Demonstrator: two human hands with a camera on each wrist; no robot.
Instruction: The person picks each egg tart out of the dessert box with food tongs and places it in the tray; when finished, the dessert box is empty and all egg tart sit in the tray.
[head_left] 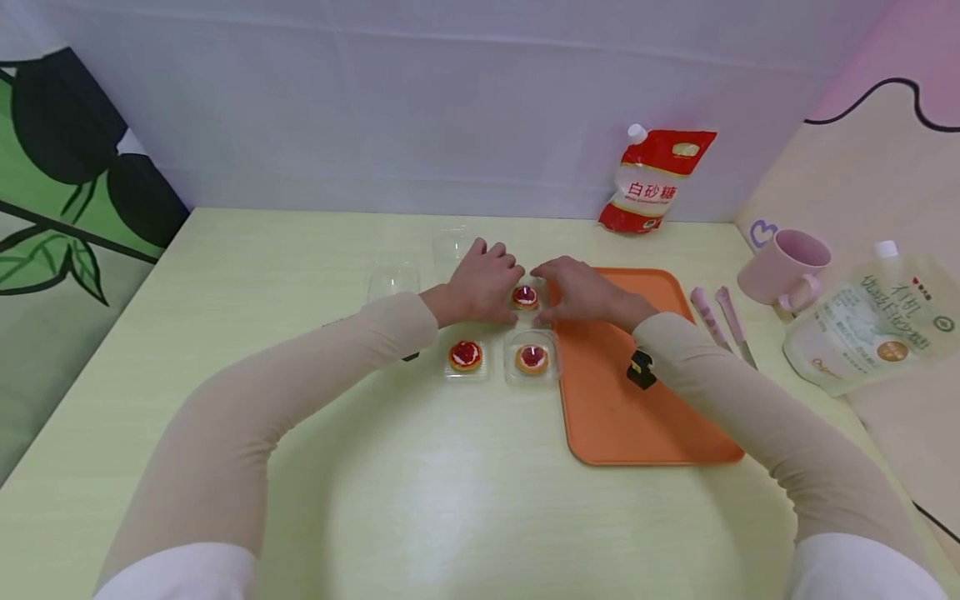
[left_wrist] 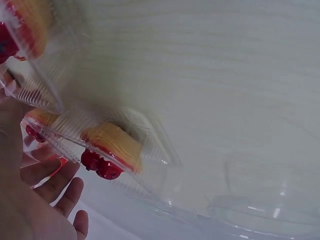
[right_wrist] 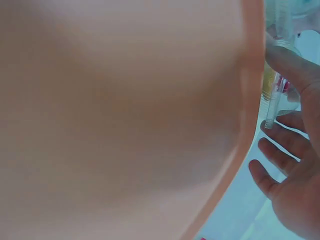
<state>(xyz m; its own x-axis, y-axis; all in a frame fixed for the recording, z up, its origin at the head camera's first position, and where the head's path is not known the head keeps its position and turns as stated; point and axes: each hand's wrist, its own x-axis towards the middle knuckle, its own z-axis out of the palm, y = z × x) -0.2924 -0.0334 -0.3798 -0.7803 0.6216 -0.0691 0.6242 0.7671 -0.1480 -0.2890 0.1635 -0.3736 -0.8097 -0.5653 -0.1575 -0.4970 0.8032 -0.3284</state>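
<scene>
Left grip (head_left: 483, 286) at 9 o'clock, right grip (head_left: 583, 290) at 3: thumbs and fingers curved round the clear box (head_left: 528, 284), firmness untellable. Box appears to sit on the counter (head_left: 442, 500), at 12 o'clock of a second boxed sweet (head_left: 532, 359), orange tray (head_left: 611, 421) at 4. Probably light, thin-walled, slick; likely to buckle if squeezed. Tart (head_left: 525, 297) inside looks soft, smearable. Best held low, by opposite side walls.

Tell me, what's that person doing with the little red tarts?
A person has their left hand and right hand on either side of a small boxed tart, beside the orange tray. Two more boxed tarts sit closer to the person. Clear plastic pieces sit near the left hand. I can't tell how firmly the hands are touching the box.
</scene>
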